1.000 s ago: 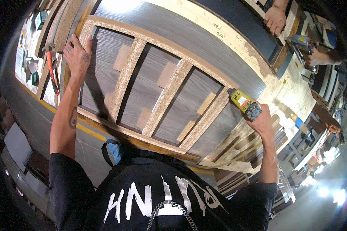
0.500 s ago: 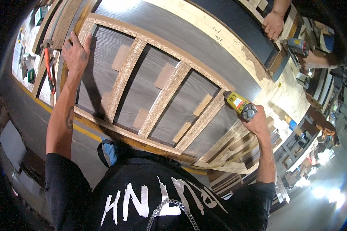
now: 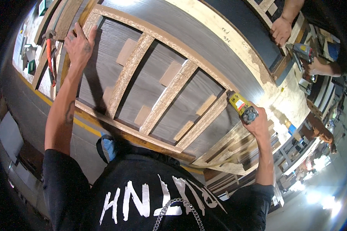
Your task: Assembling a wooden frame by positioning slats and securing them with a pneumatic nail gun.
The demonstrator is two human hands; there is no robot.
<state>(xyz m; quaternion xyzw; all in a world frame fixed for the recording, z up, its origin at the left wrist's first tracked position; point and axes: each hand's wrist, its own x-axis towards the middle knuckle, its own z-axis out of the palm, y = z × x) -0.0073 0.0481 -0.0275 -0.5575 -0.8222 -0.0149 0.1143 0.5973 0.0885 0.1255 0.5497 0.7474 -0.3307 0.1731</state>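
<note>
A ladder-like chipboard frame lies on a grey wood-grain panel. My left hand grips the frame's left end rail, thumb on the inner side and fingers over the outer side. In my right hand is a yellow nail gun, its dark nose touching or very near the frame's far right corner. The handle is mostly hidden by my fingers. Small wood blocks, among them a brown one, sit against the crossbars.
Left of the frame, a claw hammer with an orange handle lies near wooden strips. At the far right, a co-worker's hand rests on another frame while the other holds a grey nail gun. More strips lie at right.
The view has shifted slightly, so the frame sits a little differently in the picture. Both my hands keep their holds, and the yellow nail gun stays at the corner.
</note>
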